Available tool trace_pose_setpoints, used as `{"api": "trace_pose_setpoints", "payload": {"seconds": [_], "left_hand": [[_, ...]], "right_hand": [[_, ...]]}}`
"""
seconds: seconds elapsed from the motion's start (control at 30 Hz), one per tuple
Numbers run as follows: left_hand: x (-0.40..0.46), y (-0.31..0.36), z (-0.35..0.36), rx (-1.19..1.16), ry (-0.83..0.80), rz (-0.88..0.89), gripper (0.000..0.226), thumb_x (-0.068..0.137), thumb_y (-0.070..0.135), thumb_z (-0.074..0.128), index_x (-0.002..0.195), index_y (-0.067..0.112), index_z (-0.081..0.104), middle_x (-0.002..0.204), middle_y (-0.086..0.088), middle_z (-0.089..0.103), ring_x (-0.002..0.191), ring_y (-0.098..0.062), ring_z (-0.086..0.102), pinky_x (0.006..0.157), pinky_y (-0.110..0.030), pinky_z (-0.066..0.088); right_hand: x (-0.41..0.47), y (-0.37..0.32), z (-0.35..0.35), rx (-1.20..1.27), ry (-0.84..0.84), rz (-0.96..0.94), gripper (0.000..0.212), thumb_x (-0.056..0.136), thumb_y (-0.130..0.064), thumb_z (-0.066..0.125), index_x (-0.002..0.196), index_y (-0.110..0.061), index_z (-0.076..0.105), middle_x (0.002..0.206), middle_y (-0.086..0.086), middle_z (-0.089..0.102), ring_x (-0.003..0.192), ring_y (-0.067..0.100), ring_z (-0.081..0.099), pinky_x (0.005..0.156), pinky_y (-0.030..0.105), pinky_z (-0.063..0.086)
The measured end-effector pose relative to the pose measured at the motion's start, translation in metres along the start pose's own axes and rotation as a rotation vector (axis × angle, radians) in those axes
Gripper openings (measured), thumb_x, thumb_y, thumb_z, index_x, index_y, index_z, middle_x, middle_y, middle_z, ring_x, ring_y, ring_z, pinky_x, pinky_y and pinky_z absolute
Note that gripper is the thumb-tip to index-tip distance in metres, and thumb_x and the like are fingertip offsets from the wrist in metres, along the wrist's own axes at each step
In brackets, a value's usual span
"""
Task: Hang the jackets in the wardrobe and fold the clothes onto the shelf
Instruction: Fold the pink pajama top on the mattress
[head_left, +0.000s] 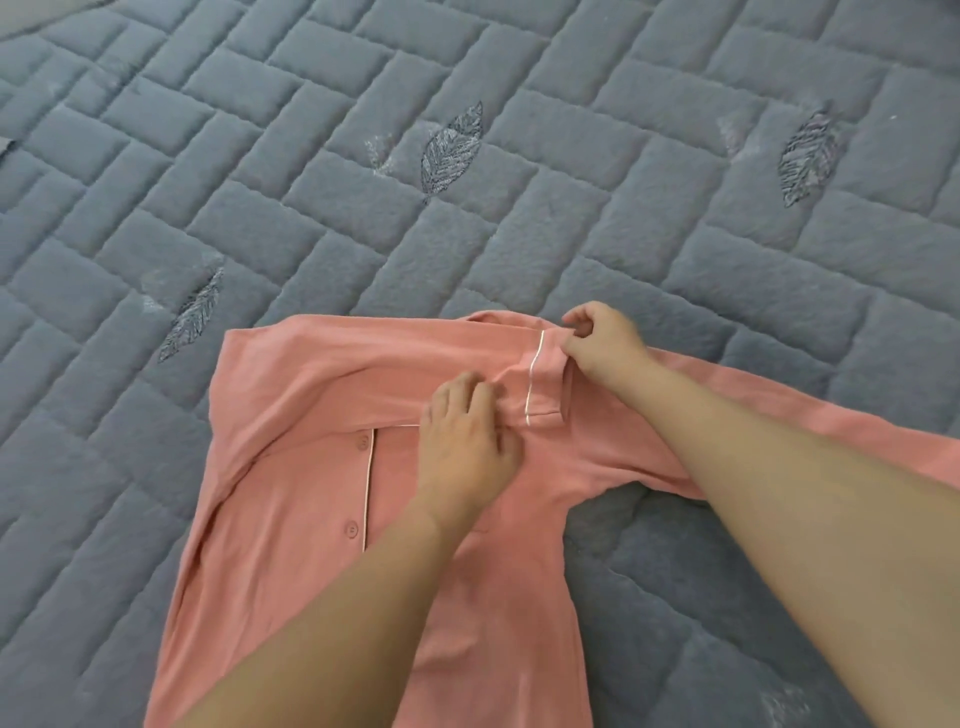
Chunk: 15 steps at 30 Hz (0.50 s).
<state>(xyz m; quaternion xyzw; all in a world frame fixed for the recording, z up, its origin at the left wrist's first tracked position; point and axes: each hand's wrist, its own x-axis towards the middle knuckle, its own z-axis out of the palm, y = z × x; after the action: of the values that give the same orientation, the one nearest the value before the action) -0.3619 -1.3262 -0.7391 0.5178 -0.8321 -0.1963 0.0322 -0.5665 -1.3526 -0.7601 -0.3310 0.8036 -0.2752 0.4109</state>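
Observation:
A salmon-pink button-up shirt (311, 415) with white piping lies spread on the grey quilted bedspread (467, 208), collar away from me. One sleeve is folded across its upper part, the cuff lying near the collar. My left hand (467, 441) rests on the shirt's chest just below the folded sleeve, fingers curled down onto the fabric. My right hand (602, 338) pinches the fabric at the collar next to the piped cuff. The other sleeve runs off to the right under my right forearm.
The bedspread fills the whole view, with embroidered leaf motifs (449, 148) beyond the shirt. Nothing else lies on it within view; no wardrobe or shelf is visible.

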Motion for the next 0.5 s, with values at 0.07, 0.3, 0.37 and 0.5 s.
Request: {"api": "trace_pose_setpoints", "payload": {"seconds": [0.07, 0.3, 0.37, 0.5], "left_hand": [[-0.003, -0.018, -0.014, -0.002, 0.058, -0.134, 0.041, 0.078, 0.022, 0.059, 0.117, 0.01, 0.06, 0.133, -0.012, 0.051, 0.124, -0.034, 0.044, 0.109, -0.044, 0.032], [-0.021, -0.109, -0.068, 0.17, 0.006, -0.403, 0.042, 0.079, 0.017, 0.06, 0.119, 0.005, 0.055, 0.126, -0.019, 0.05, 0.112, -0.04, 0.047, 0.096, -0.048, 0.039], [-0.025, -0.138, -0.078, 0.144, -0.043, -0.47, 0.045, 0.079, 0.012, 0.059, 0.121, 0.001, 0.053, 0.124, -0.021, 0.05, 0.112, -0.041, 0.048, 0.096, -0.049, 0.039], [-0.038, -0.193, -0.092, 0.065, -0.035, -0.499, 0.04, 0.079, 0.014, 0.052, 0.117, 0.002, 0.051, 0.123, -0.019, 0.047, 0.115, -0.041, 0.044, 0.097, -0.05, 0.04]], "right_hand": [[-0.009, -0.002, 0.006, -0.015, 0.007, 0.077, 0.048, 0.087, -0.017, 0.058, 0.135, -0.014, 0.049, 0.123, 0.006, 0.059, 0.117, 0.025, 0.054, 0.095, 0.028, 0.039], [-0.077, -0.059, 0.086, -0.77, 0.01, -0.493, 0.046, 0.081, -0.018, 0.053, 0.126, -0.017, 0.048, 0.133, 0.009, 0.041, 0.119, 0.031, 0.039, 0.102, 0.041, 0.025], [-0.094, -0.075, 0.116, -0.846, -0.059, -0.636, 0.032, 0.083, -0.02, 0.053, 0.115, -0.018, 0.052, 0.121, 0.008, 0.049, 0.112, 0.03, 0.045, 0.095, 0.04, 0.03], [-0.112, -0.102, 0.174, -0.899, -0.168, -0.778, 0.02, 0.09, -0.02, 0.047, 0.108, -0.019, 0.054, 0.112, 0.006, 0.054, 0.105, 0.028, 0.051, 0.086, 0.04, 0.036]]}}
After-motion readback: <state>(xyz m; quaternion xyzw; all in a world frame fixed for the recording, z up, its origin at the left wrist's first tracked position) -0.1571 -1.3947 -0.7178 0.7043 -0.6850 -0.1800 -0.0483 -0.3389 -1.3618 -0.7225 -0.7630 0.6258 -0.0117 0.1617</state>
